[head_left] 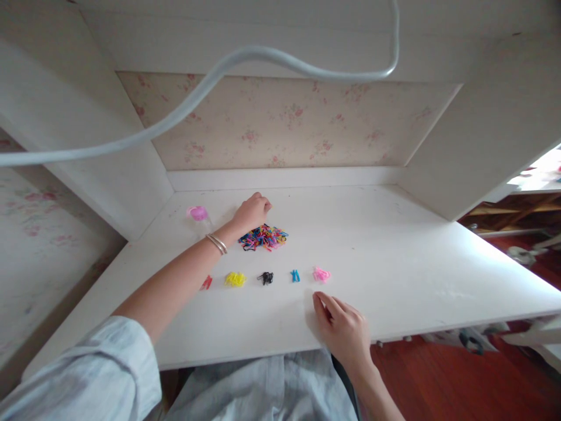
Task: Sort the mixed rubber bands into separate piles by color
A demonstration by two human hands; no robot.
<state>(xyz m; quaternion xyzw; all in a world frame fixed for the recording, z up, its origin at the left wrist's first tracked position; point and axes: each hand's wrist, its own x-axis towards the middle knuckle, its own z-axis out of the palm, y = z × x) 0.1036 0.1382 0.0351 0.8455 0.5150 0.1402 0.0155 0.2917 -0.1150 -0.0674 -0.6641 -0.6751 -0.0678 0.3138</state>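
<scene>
My left hand [254, 211] reaches over the far side of a mixed pile of small colourful rubber bands [263, 237]. Its fingers are closed, and what they may hold is hidden. Nearer me lies a row of sorted little heaps: red rubber bands [207, 283] partly behind my forearm, yellow ones [235, 279], black ones [266, 278], a few blue ones [295, 275] and pink ones [321, 274]. Just below the pink heap, my right hand [344, 330] rests on the tabletop, fingers curled together, with nothing seen in them.
A clear container with a pink lid [198, 213] lies beyond my left forearm. The white desk [394, 257] has side panels and a back wall. A white cable [263, 54] hangs across the upper view. Below the desk's right edge shows a red wooden floor [421, 380].
</scene>
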